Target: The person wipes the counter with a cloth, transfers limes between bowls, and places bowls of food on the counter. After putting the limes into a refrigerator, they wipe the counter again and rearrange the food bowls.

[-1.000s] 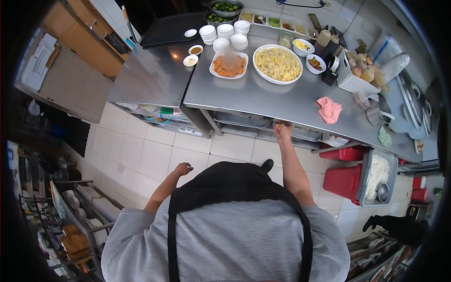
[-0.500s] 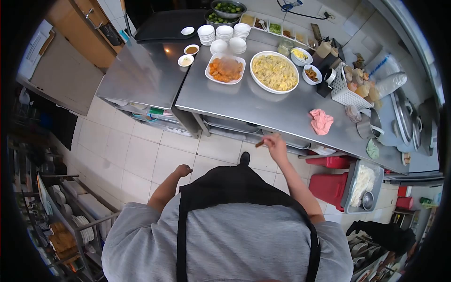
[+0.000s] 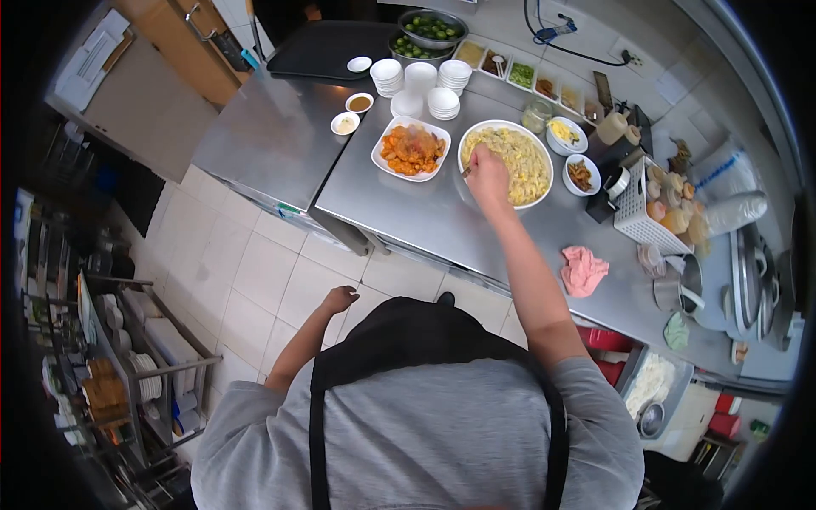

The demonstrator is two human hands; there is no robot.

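My right hand (image 3: 488, 177) is over the left part of a white oval bowl (image 3: 547, 192) of yellowish fried rice (image 3: 529, 166). Its fingers are pinched on a small brown piece (image 3: 466, 172), mostly hidden by the hand. Just left of that bowl stands a white square dish (image 3: 379, 160) of orange, saucy chunks (image 3: 412, 150), with a steamy haze above. My left hand (image 3: 342, 298) hangs low over the floor, away from the counter. Its fingers are curled together and nothing shows in them.
Stacks of small white bowls (image 3: 388, 75) and two sauce cups (image 3: 359, 103) stand behind the dishes. Right of the rice are small bowls (image 3: 580, 175), a white basket (image 3: 637, 223) of bottles and a pink cloth (image 3: 584, 271). A shelf rack (image 3: 144, 357) stands at left.
My right hand has risen from in front of the counter edge to over the rice bowl, still pinching the small brown piece. My left hand stays low, and the view has shifted slightly.
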